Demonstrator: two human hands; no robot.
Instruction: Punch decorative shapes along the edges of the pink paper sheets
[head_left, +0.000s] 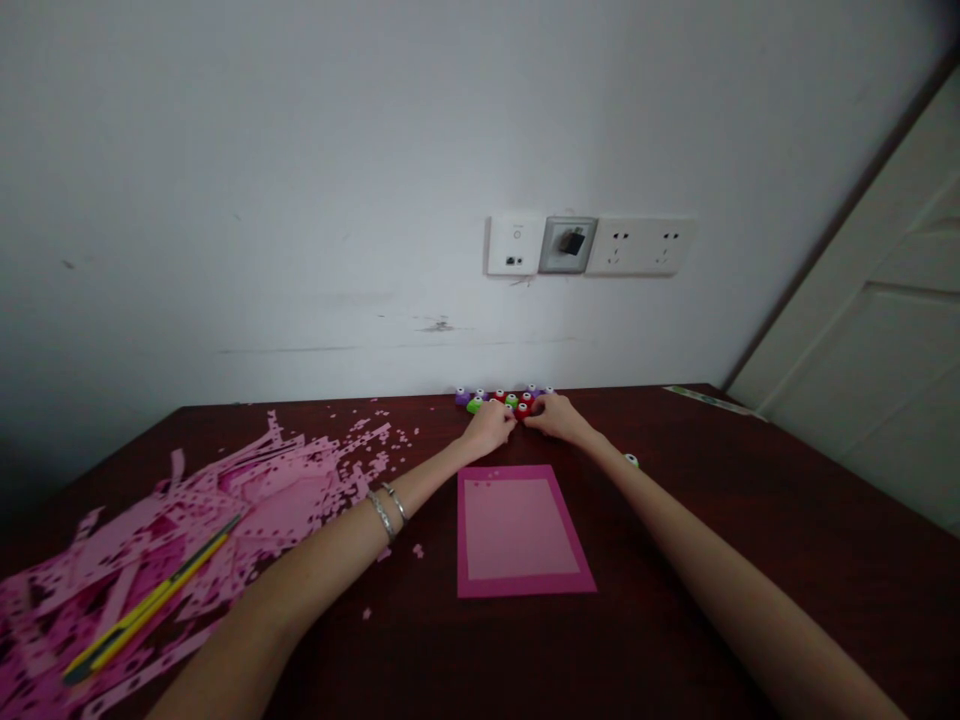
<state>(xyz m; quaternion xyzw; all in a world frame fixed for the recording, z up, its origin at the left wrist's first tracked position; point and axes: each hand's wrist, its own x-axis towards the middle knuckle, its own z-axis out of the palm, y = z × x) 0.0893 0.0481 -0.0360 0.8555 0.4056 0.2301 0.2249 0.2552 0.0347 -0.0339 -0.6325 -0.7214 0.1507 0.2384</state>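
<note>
Both arms reach to the far edge of the table, where small coloured paper punches with white round tops stand in a cluster against the wall. My left hand (489,428) is closed at the front of the cluster, its fingertips among the punches; what they hold is hidden. Opposite it, my right hand (559,418) has thumb and fingers curled at a red paper punch (523,410). A green paper punch (475,405) and a purple paper punch (461,397) are at the left end. Nearer me lies a pale pink sheet (521,530) on a darker pink one.
Pink paper strips with punched holes (292,500) and tiny cut-outs cover the left side. A yellow box cutter (154,600) lies on them. Another punch (631,460) shows beside my right forearm. A pale strip (716,402) lies at the back right, below wall sockets (641,247).
</note>
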